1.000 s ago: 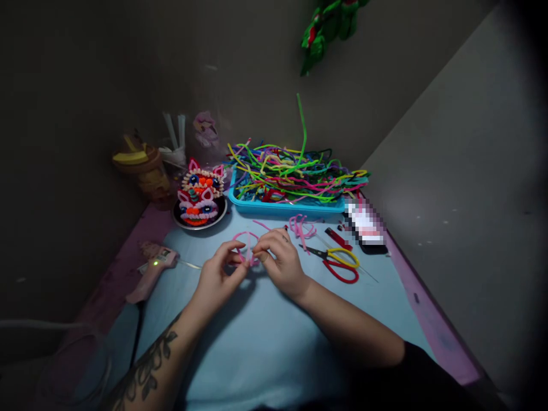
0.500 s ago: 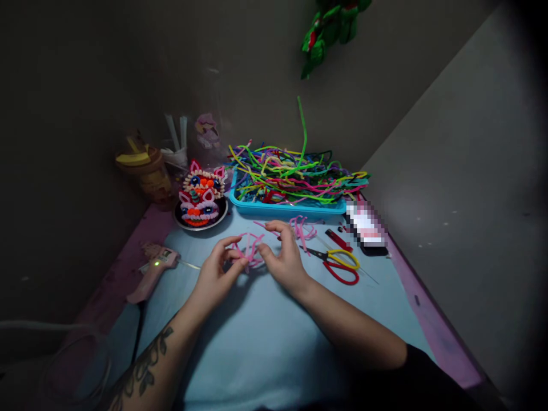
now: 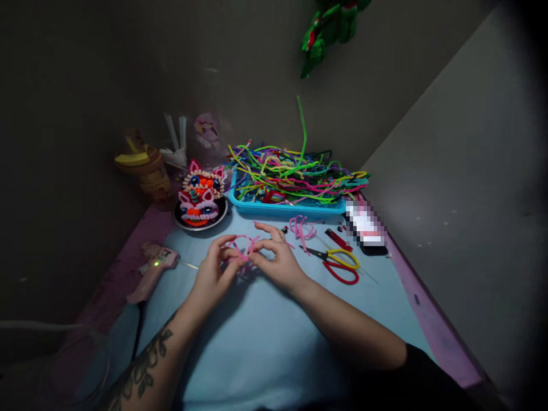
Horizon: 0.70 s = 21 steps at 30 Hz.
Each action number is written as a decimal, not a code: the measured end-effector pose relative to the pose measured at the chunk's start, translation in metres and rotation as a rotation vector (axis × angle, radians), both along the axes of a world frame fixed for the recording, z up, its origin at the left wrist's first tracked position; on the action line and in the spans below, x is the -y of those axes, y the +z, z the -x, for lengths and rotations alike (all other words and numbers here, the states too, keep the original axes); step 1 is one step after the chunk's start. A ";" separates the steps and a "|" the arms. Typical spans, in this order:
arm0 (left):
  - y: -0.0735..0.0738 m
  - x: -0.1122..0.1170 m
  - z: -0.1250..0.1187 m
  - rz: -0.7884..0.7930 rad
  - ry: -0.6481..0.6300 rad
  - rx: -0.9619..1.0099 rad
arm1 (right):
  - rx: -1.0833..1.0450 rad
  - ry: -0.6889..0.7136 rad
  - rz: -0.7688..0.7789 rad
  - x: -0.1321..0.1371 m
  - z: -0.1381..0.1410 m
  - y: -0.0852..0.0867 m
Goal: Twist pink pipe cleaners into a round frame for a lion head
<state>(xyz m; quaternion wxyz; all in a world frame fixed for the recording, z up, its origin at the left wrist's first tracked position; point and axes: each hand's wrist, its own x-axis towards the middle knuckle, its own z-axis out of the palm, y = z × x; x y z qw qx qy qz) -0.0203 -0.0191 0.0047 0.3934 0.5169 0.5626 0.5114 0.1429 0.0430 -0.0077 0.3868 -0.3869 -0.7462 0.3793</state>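
A bent frame of pink pipe cleaners (image 3: 243, 242) is held between my two hands above the blue cloth (image 3: 257, 337). My left hand (image 3: 218, 265) pinches its left side and lower edge between thumb and fingers. With thumb and index finger, my right hand (image 3: 276, 257) grips it near the centre, its other fingers raised. Fingers hide part of the frame. Just beyond the right hand lies a loose tangle of pink pipe cleaners (image 3: 303, 228). Scissors with one yellow and one red handle (image 3: 342, 265) rest to the right of it.
A blue tray (image 3: 291, 209) heaped with colourful pipe cleaners stands at the back. Left of it, a metal dish (image 3: 200, 227) holds two pipe-cleaner animal faces (image 3: 199, 209). A pink glue gun (image 3: 154, 271) with a green light lies left. A phone (image 3: 368, 231) and a red cutter (image 3: 338, 240) are at right.
My right hand has moved slightly left and its thumb and index finger have closed on the pink frame beside the left hand's fingertips. My left hand has shifted a little left.
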 end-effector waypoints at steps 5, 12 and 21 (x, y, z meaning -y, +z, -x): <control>-0.010 0.000 0.004 -0.060 -0.025 -0.122 | -0.054 0.053 0.157 0.000 0.001 -0.001; -0.010 0.002 0.005 -0.263 0.321 -0.340 | -0.154 -0.027 0.196 -0.002 0.004 -0.008; -0.005 -0.001 -0.007 -0.069 0.127 -0.196 | -0.198 -0.109 0.179 0.002 0.007 -0.012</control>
